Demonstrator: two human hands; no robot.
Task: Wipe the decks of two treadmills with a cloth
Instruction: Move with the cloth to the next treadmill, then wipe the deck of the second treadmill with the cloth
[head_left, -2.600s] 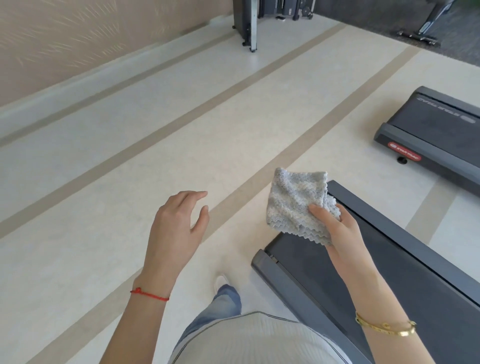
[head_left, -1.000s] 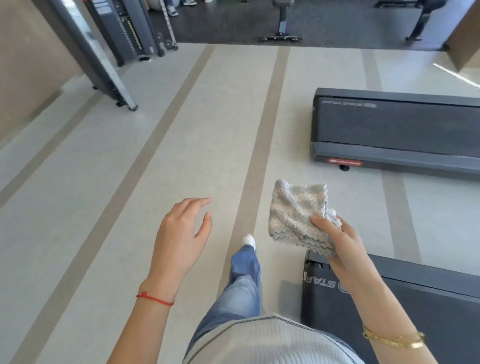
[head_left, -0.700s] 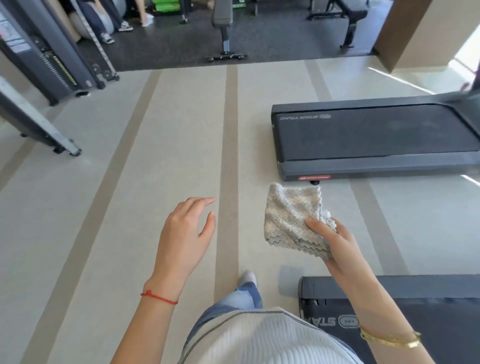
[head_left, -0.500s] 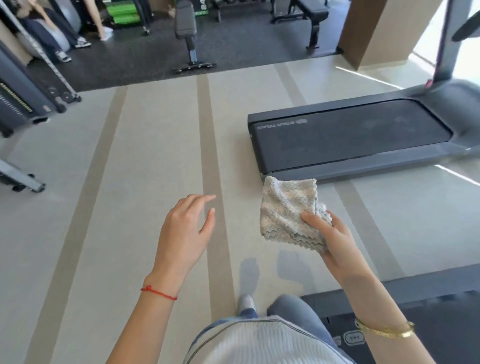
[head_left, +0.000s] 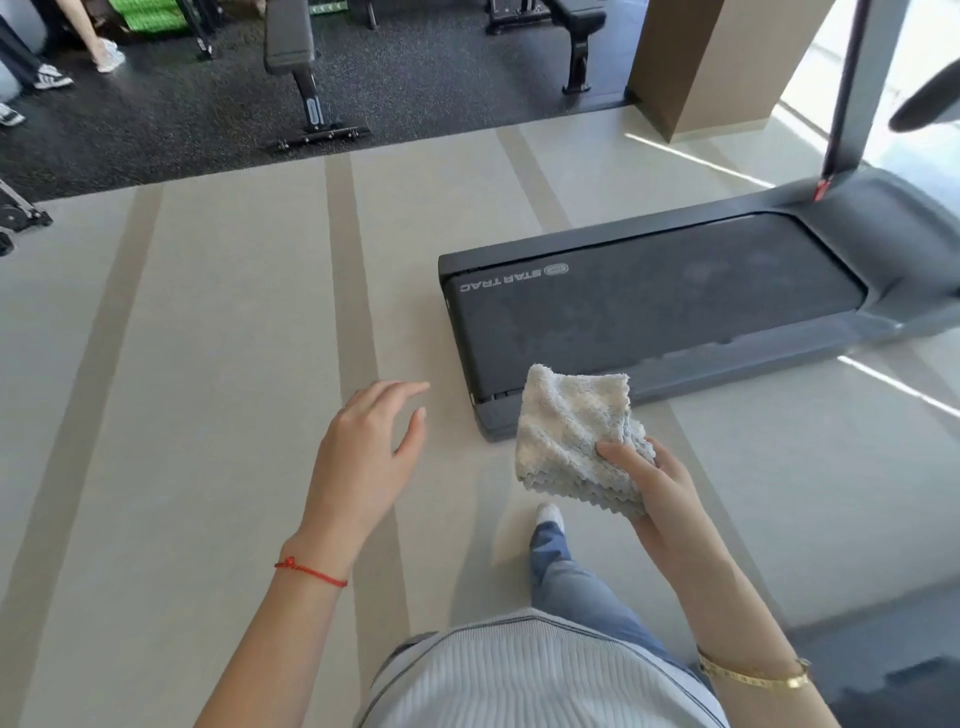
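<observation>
Your right hand (head_left: 657, 486) pinches a folded grey cloth (head_left: 574, 441) between thumb and fingers, holding it up in the air in front of you, clear of any surface. Your left hand (head_left: 366, 452) is empty, fingers loosely spread, hovering over the floor (head_left: 208, 364) to the left of the cloth.

The treadmill (head_left: 675, 312) lies ahead and to the right of the cloth hand. Its near rear corner sits just beyond the cloth, and its dark deck (head_left: 649, 306) runs lengthwise away to your right, towards the upright post (head_left: 847, 88). The right hand is the nearer one, so the wipe likely starts at this rear end and follows the deck's long axis rightward. You probably need to step closer and crouch first.
</observation>
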